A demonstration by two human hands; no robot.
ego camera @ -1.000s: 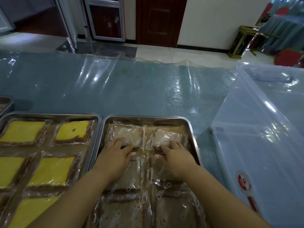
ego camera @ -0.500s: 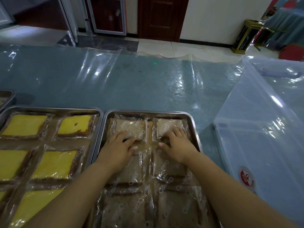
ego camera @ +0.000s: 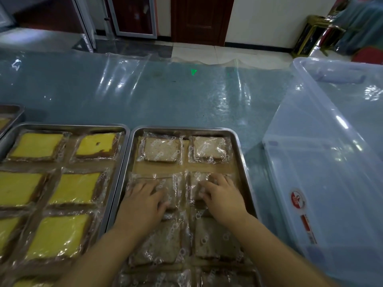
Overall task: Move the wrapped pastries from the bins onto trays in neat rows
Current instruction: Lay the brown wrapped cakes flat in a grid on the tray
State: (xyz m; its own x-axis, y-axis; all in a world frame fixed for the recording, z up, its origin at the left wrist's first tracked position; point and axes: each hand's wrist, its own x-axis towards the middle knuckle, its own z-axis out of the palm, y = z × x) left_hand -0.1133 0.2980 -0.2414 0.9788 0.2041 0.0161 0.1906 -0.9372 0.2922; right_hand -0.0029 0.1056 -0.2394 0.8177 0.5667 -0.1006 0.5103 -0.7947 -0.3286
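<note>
A steel tray [ego camera: 238,146] in front of me holds brown wrapped pastries in two columns. The far row has two of them, a left pastry [ego camera: 161,149] and a right pastry [ego camera: 210,149], both uncovered. My left hand [ego camera: 143,201] lies flat on the second-row left pastry [ego camera: 167,184]. My right hand [ego camera: 222,195] rests with spread fingers on the second-row right pastry [ego camera: 195,179]. More brown pastries [ego camera: 213,239] fill the nearer rows under my forearms. A second steel tray [ego camera: 68,127] to the left carries yellow wrapped pastries [ego camera: 74,188] in rows.
A large clear plastic bin [ego camera: 323,162] stands at the right, close to the brown tray's edge. Another tray's corner [ego camera: 12,112] shows at the far left. Clear plastic film [ego camera: 165,94] covers the blue table beyond the trays. A door and floor lie behind.
Both hands have drawn back toward me from the far row of brown pastries to the second row. The two far pastries are now uncovered.
</note>
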